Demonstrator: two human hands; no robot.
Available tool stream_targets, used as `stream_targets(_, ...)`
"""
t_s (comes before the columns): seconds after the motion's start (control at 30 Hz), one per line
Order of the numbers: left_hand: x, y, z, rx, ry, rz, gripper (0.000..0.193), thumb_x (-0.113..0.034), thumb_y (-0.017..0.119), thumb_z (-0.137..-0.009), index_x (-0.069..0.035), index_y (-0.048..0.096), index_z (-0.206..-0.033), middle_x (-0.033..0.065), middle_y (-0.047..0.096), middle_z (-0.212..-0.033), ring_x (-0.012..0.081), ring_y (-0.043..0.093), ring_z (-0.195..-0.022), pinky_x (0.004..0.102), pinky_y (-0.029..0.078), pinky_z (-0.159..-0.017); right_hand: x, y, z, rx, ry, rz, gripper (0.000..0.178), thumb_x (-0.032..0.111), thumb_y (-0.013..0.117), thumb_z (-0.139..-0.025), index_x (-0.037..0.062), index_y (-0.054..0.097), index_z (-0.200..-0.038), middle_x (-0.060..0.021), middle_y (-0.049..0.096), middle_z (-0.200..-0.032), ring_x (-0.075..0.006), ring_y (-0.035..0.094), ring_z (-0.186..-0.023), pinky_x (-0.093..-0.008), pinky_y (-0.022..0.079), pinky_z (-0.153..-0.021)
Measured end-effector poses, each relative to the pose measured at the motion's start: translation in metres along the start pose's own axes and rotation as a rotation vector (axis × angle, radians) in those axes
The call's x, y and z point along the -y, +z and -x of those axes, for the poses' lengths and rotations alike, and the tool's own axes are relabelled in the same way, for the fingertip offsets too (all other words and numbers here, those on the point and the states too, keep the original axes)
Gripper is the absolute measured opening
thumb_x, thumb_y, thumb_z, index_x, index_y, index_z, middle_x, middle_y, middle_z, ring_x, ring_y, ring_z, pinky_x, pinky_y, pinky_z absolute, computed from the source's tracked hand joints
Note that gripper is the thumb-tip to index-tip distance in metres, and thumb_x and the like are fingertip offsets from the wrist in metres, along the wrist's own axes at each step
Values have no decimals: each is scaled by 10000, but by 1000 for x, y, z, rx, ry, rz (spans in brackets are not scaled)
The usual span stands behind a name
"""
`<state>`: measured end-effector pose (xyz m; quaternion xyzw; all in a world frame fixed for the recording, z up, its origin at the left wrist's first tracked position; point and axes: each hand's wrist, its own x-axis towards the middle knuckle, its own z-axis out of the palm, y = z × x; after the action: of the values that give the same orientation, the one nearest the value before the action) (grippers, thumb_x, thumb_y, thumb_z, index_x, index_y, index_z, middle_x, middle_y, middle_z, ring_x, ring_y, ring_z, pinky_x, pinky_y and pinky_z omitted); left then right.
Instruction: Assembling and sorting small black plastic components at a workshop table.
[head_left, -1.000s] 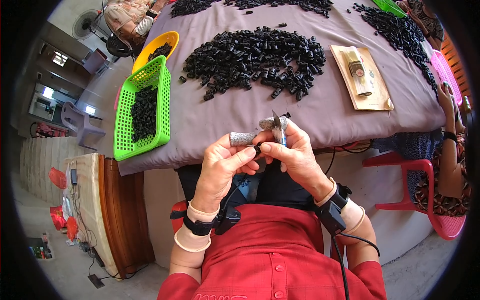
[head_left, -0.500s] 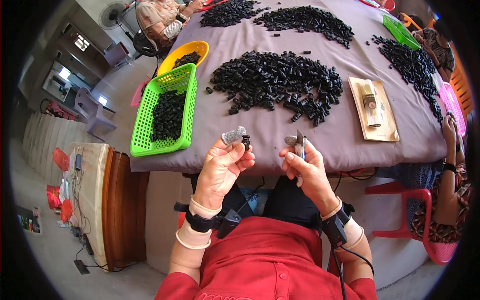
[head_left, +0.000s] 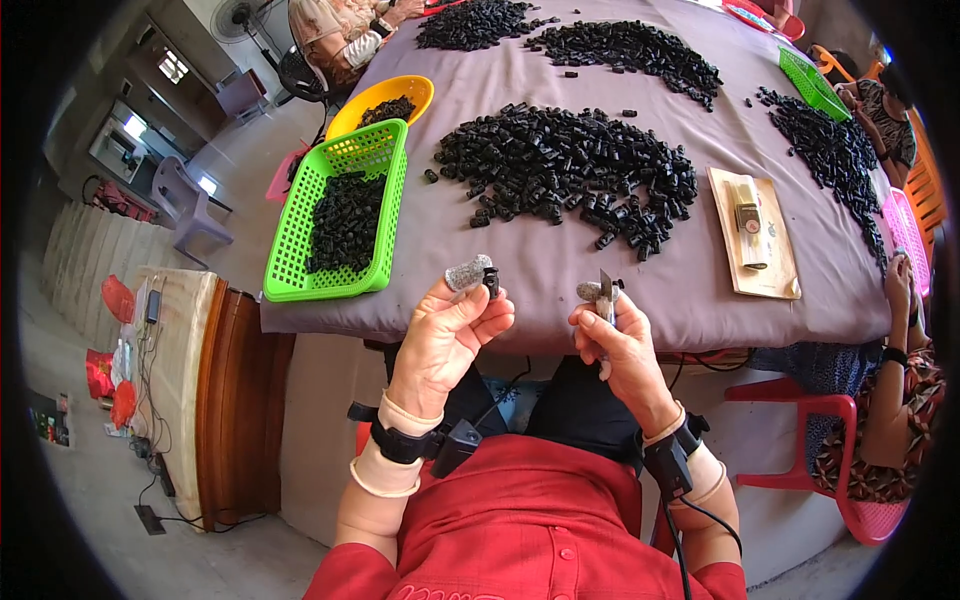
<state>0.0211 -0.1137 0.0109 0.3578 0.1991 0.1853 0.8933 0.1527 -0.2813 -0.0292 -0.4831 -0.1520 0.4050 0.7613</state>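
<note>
My left hand (head_left: 440,335) is closed, pinching a small black plastic part (head_left: 491,282) between thumb and forefinger. A grey speckled cover (head_left: 468,273) wraps the tip of that forefinger. Opposite it, my right hand (head_left: 628,350) grips a small knife (head_left: 605,287), its blade pointing up and its handle mostly hidden by the fingers. Another grey cover (head_left: 588,291) is on a right fingertip, and a tiny black bit shows beside the blade. The hands are apart, over the table's near edge. Beyond them lies a wide heap of black plastic parts (head_left: 570,170).
At left on the cloth-covered table (head_left: 480,235) stand a green basket (head_left: 393,200) and a yellow bowl (head_left: 424,102), both holding black parts. A wooden board (head_left: 780,280) with a whetstone-like block lies at right. Co-workers sit far left and right, by more heaps.
The view has shifted slightly, so the table's things appear a little farther right. Both hands keep their grips, still apart; the right hand sits marginally lower.
</note>
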Motion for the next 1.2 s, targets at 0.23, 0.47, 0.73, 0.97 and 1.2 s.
stream_targets(0.23,3,-2,0,19,25,-50,223,-87,587,-831,-90,568,-1054,95,620,-870,185,626,-755,304,539,-683,0,1,1,-13,18,31,273,115,600,-823,50,515,-1074,-37,598,-820,-63,525,-593,-169,409,-474)
stream_targets(0.47,4,7,3,37,88,-114,207,-76,562,-847,-77,545,-1053,75,604,-824,170,616,-707,292,524,-648,1,0,1,-8,24,28,276,106,592,-824,41,510,-1079,-35,595,-815,-63,522,-588,-171,407,-474)
stream_targets(0.73,8,7,4,82,78,-76,154,-61,502,-877,-71,549,-1023,89,588,-860,172,604,-720,313,530,-666,1,1,2,-7,29,34,274,105,588,-825,40,509,-1079,-39,595,-812,-65,518,-585,-174,404,-475)
stream_targets(0.97,8,12,5,15,36,-70,173,-46,493,-876,-64,543,-1040,96,591,-865,197,621,-748,347,545,-700,1,1,1,-14,26,37,262,114,589,-826,41,516,-1067,-33,598,-802,-62,518,-582,-171,399,-470)
stream_targets(1.2,9,10,1,13,18,-50,225,-39,475,-881,-74,521,-1098,80,579,-860,170,604,-715,321,535,-665,1,-2,-2,-19,45,77,267,122,595,-822,41,520,-1065,-31,596,-792,-58,516,-574,-168,393,-454)
